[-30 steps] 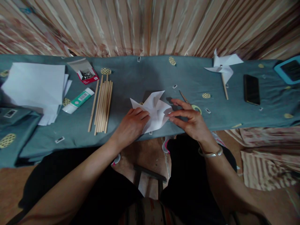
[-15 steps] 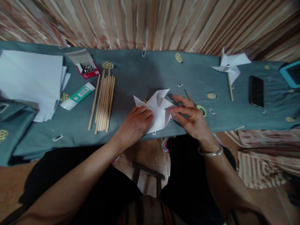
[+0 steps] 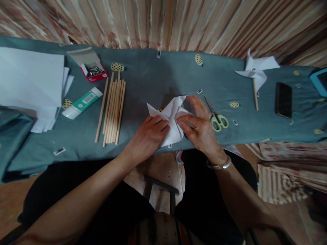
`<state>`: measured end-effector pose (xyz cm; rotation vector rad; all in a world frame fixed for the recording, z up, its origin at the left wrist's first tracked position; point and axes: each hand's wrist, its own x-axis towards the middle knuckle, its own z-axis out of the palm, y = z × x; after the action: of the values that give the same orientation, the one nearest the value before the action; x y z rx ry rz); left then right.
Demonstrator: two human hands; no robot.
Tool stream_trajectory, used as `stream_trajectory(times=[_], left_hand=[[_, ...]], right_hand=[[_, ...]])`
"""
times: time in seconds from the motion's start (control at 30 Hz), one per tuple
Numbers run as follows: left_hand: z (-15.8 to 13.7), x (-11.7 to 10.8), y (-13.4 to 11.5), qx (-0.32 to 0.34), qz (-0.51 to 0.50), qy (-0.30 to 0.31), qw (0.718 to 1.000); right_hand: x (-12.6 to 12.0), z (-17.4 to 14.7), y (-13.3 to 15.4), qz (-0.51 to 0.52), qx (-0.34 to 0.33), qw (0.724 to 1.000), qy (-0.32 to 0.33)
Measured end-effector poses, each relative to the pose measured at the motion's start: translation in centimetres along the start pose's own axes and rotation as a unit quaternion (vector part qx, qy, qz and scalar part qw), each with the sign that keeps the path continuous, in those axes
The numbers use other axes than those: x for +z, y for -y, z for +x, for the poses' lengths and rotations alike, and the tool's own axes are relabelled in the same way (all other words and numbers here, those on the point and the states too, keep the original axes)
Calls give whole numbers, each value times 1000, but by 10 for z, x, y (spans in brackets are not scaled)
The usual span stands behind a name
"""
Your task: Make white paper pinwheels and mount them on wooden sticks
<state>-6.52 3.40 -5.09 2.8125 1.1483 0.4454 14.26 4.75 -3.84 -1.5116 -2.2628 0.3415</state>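
Observation:
A white paper pinwheel lies at the front of the cloth, between my hands. My left hand has its fingers curled onto the pinwheel's left side, near the centre. With thumb and forefinger, my right hand pinches a paper flap close to the middle, its other fingers stretched above. Part of the paper is hidden under both hands. Just right of my right hand rest scissors with light green handles.
Left of my hands lie several wooden sticks, a glue tube, an open box of metal pins and white paper sheets. To the right are a pinwheel on a stick, a dark phone and a blue-edged device.
My right hand has moved left, bringing a paper flap in toward the pinwheel's centre. More of the scissors shows now. My left hand stays on the paper, and the view has shifted slightly.

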Motion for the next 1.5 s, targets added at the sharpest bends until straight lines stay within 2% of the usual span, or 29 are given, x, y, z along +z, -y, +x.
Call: stream_trajectory(times=[0.37, 0.77, 1.07, 1.27, 1.5], left_hand=[[1, 2, 1, 3, -2, -10, 1000], [0, 2, 1, 4, -1, -15, 1000], [0, 1, 1, 2, 0, -5, 1000], [-2, 1, 1, -5, -12, -34, 999], [-10, -4, 19, -75, -44, -109, 990]], right_hand=[[6, 6, 8, -23, 7, 1000, 0], [15, 5, 3, -8, -4, 1000, -24], [10, 7, 4, -23, 41, 999, -7], [11, 11, -4, -32, 74, 997, -8], [9, 20, -4, -16, 84, 996, 15]])
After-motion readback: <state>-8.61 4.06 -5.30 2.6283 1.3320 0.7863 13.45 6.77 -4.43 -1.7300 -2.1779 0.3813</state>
